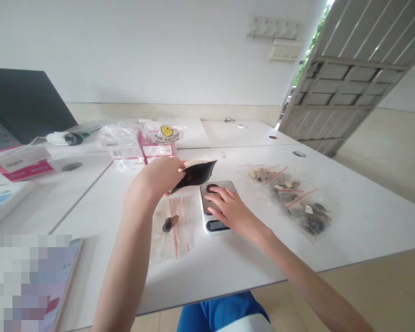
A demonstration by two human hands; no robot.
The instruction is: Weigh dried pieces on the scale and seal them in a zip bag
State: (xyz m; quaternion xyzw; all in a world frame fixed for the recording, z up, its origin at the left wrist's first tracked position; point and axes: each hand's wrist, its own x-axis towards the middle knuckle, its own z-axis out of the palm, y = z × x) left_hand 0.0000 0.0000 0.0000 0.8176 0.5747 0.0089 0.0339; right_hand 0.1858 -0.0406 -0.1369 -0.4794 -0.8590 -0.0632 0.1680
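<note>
Over the scale [225, 186], right hand [226, 208] lies flat; left hand [162, 177] pinches pouch [196, 174].

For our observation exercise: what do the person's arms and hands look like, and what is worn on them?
The left hand and right hand are bare: no gloves, rings or watch. The forearms show no sleeves. Below them is blue clothing with a white edge.

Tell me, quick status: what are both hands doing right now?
Left hand pinches black pouch, off the table. Right hand flat on scale, fingers by a dark piece. Clear zip bags beside it; nothing blocking.
</note>
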